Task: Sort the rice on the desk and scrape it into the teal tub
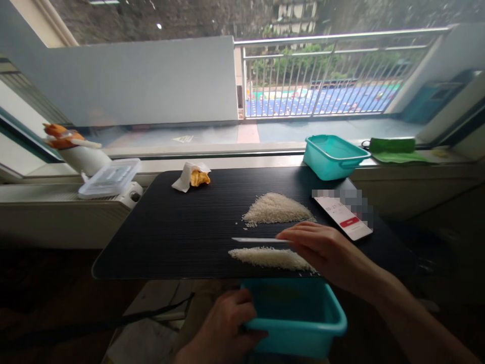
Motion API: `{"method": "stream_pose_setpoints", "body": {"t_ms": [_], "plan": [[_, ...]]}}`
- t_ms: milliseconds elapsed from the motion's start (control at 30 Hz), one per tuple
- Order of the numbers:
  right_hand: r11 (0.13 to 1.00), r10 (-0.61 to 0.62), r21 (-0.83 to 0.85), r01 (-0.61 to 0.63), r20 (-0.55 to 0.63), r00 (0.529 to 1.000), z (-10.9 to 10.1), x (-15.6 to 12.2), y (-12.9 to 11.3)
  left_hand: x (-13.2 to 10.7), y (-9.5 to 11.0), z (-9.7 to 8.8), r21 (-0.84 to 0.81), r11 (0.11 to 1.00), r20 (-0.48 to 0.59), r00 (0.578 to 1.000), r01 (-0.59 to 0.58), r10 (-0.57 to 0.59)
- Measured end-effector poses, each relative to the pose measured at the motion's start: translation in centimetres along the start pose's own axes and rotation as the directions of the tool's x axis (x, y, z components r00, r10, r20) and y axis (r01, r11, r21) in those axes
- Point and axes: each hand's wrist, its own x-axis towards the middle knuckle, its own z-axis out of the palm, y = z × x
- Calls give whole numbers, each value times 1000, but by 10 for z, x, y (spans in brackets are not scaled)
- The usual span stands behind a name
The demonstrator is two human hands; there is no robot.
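Observation:
My left hand (223,323) grips the left rim of a teal plastic basin (303,318) held below the near edge of a black ribbed table (170,237). My right hand (322,250) lies over the table with fingers closed on a thin white strip-like tool (257,240) laid flat. Just in front of the tool, a narrow row of white rice (265,257) lies close to the table's near edge, above the basin. A larger pile of rice (275,208) sits farther back.
A phone (346,217) lies to the right of the big pile. A second teal basin (333,155) stands at the table's far right corner. Crumpled paper with something orange (191,177) lies at the far edge. A clear plastic lid (109,177) rests on the left sill.

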Motion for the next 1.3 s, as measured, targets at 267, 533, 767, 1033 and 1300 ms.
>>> {"method": "stream_pose_setpoints", "body": {"t_ms": [267, 533, 767, 1033, 1300], "plan": [[931, 277, -197, -309, -175, 945, -59, -106, 33, 30, 19, 17, 42, 993, 120, 988, -108, 103], [938, 331, -74, -338, -93, 939, -60, -142, 26, 44, 35, 27, -16, 983, 169, 969, -181, 181], [942, 333, -38, -333, -7, 943, -63, -155, 14, 45, 39, 25, -24, 983, 166, 969, -184, 185], [949, 309, -69, -309, -10, 951, -68, -163, -3, 42, 39, 25, -53, 983, 180, 966, -178, 185], [939, 335, -64, -339, -69, 940, -72, -162, -4, 42, 40, 23, -50, 982, 176, 966, -182, 188]]}}
